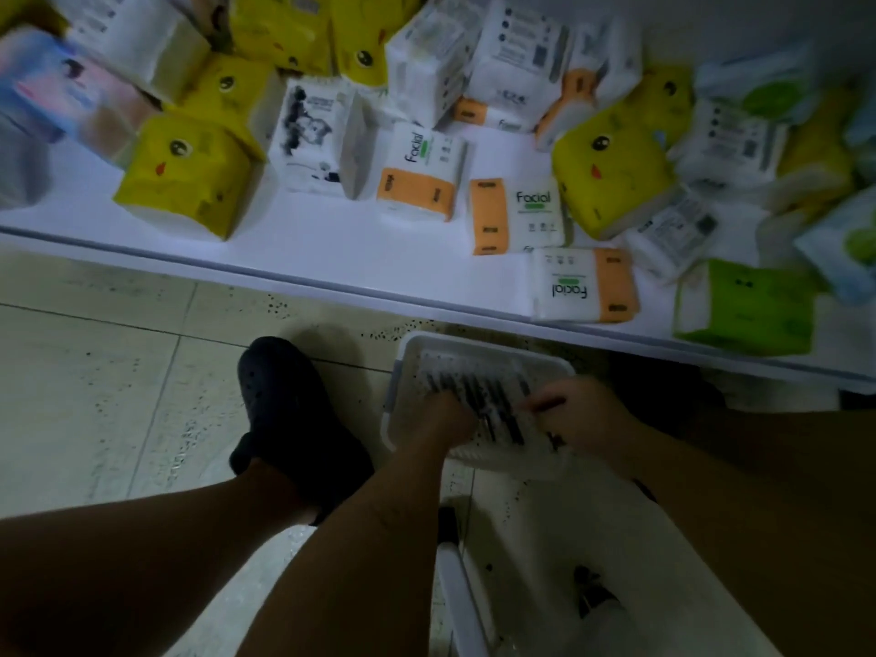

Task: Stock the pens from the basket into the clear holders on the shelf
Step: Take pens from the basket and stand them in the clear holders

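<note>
A white plastic basket sits on the tiled floor just below the shelf edge, with several dark pens lying side by side in it. My left hand reaches into the basket with its fingers down among the pens; whether it grips any is hidden. My right hand is at the basket's right side and pinches a thin dark pen between thumb and fingers. No clear holders are in view.
A low white shelf runs across the top, crowded with tissue packs: yellow, orange-and-white "Facial", green. My black shoe stands left of the basket. A second white container lies below the basket.
</note>
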{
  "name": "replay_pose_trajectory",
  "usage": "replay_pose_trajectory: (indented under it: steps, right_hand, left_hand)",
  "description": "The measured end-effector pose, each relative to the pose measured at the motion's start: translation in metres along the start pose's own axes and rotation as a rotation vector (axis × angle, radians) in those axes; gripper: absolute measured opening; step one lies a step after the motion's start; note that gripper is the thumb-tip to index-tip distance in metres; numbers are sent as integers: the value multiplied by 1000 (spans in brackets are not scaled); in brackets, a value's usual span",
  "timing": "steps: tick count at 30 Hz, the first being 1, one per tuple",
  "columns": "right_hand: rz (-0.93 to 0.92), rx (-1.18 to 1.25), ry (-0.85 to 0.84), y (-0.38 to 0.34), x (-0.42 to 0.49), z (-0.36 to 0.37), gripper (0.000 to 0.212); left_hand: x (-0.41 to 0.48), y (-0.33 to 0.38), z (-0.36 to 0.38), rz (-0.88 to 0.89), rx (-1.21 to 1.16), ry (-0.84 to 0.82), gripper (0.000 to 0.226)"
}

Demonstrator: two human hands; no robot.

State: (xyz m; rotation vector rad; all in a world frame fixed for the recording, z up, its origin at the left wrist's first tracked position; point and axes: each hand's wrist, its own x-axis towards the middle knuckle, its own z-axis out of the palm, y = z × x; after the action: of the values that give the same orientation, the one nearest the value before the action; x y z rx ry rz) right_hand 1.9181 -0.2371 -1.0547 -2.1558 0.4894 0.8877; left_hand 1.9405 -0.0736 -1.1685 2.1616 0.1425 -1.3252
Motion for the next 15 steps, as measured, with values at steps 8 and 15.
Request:
replay_pose_trajectory:
  steps: [8, 15]
  right_hand:
    - [-20, 20, -16, -4, 0, 5, 31]
    - [1, 112, 30, 17, -2, 26, 24]
  left_hand:
    - [78, -43, 63, -33, -36, 23, 43]
    - [-1, -3, 18, -56, -234, 372, 29]
